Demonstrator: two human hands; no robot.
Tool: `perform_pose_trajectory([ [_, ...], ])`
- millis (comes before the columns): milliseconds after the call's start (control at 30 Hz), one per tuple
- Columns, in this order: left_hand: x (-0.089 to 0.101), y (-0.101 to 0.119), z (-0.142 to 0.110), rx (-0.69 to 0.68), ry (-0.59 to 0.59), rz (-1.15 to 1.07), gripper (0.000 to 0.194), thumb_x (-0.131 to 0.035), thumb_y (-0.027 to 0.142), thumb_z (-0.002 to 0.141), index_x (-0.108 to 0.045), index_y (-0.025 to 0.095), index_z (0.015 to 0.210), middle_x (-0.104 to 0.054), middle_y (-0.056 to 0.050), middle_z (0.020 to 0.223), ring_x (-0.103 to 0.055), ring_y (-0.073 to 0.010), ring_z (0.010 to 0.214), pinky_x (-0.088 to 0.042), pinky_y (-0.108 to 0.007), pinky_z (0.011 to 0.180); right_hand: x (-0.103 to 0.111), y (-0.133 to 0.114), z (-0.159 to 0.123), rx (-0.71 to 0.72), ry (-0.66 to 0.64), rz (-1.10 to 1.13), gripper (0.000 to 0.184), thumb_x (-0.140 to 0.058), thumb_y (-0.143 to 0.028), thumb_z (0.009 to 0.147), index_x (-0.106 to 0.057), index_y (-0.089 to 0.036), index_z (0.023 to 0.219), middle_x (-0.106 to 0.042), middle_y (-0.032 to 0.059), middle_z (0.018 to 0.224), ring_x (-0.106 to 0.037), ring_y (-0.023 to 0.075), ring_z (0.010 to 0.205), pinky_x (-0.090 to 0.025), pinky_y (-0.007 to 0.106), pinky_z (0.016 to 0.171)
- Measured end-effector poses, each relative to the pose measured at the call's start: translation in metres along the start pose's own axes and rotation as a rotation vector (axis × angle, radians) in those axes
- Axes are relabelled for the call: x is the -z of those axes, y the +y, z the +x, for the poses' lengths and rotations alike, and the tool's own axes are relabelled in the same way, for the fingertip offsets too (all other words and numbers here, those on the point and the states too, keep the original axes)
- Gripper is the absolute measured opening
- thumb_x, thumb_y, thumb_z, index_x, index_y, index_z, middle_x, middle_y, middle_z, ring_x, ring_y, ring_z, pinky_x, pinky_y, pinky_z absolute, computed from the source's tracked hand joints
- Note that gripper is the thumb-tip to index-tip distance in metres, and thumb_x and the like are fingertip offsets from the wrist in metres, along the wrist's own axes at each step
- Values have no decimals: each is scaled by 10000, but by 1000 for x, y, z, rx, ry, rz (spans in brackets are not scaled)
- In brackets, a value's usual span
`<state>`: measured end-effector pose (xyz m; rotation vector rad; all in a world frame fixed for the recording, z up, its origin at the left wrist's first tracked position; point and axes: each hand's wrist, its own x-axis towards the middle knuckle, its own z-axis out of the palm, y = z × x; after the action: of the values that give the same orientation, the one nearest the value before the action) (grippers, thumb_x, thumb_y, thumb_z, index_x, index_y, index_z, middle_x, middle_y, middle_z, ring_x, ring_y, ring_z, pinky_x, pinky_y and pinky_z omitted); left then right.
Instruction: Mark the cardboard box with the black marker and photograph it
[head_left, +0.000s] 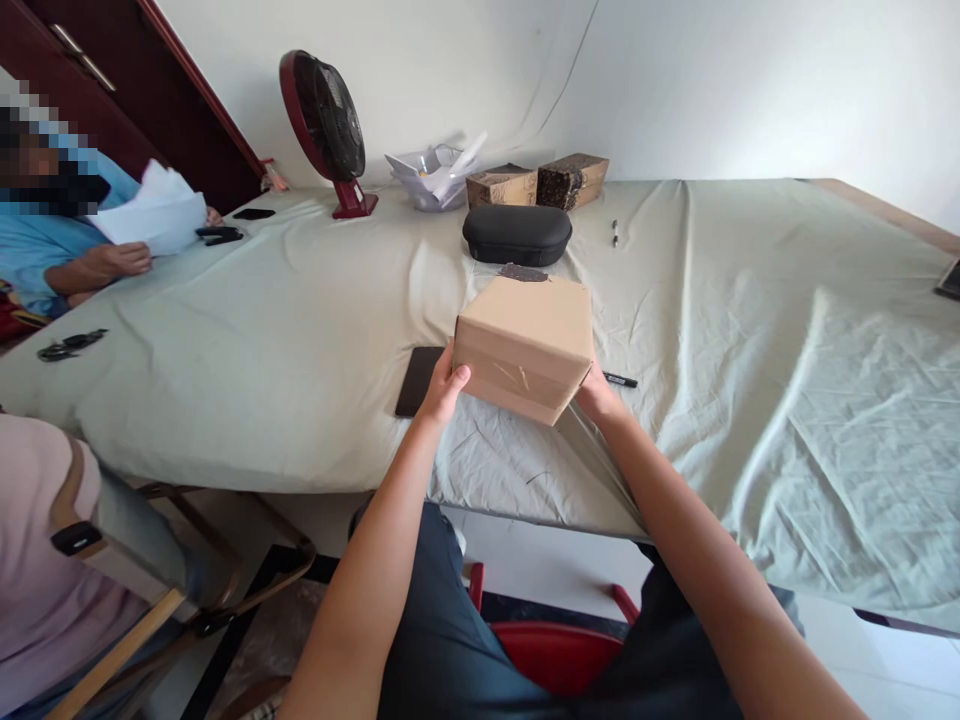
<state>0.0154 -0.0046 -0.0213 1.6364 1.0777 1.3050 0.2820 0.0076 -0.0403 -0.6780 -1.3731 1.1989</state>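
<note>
Between my two hands is a brown cardboard box (525,325), tilted, with clear tape along its near side and a dark patch at its far top edge. My left hand (445,385) grips the left side, thumb on the near face. On the right side my right hand (595,392) holds the box, its fingers mostly hidden behind it. A dark flat tablet-like item (415,382) lies on the table beside my left hand. Close to my right hand lies a black marker (621,380). Beyond the box sits a black zippered case (517,234).
A cloth-covered table (285,330) spreads around. Toward the wall stand a red fan (326,125), a plastic basket (431,180) of papers and two taped boxes (574,180). At left a person (82,220) holds papers; another person (52,560) sits nearer.
</note>
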Motion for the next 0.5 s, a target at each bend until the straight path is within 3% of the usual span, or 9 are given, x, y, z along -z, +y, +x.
perform_pose_trajectory([
  [133,1,-5,0,13,43,-12,1092,-426,1027,756,-572,245,1504,-730,-192,1373,-688,-374,1347,-561,-549,1141,4,-1,3,21,100,24,1050,-812,-787,754,-355,-494,1653,-454,25,1728,-505,352,1553,-489,600,1224],
  [233,5,-7,5,-53,296,-24,922,-520,919,855,-552,270,1510,-650,-173,1506,-672,-326,1368,-570,-480,1127,10,-5,9,12,237,59,770,-815,-710,793,-603,-432,1479,-656,34,1494,-713,309,1260,-626,514,1044],
  [333,11,-9,12,-133,486,-45,775,-685,785,878,-593,293,1470,-580,-139,1588,-708,-264,1276,-593,-382,1053,17,-12,13,29,327,78,449,-877,-575,791,-784,-361,1175,-763,-1,1136,-732,197,894,-660,394,858],
  [400,14,-11,15,-118,467,-48,696,-672,763,907,-675,267,1395,-697,-122,1414,-741,-217,1108,-600,-340,980,19,-15,14,42,355,75,404,-922,-529,754,-813,-362,1106,-760,-24,1021,-672,150,753,-647,357,779],
  [500,16,-15,17,-58,399,-80,664,-592,761,958,-724,252,1365,-782,-75,1078,-730,-187,934,-600,-333,927,18,-18,14,39,371,92,434,-960,-521,693,-823,-375,1078,-768,-34,992,-636,137,694,-634,347,719],
])
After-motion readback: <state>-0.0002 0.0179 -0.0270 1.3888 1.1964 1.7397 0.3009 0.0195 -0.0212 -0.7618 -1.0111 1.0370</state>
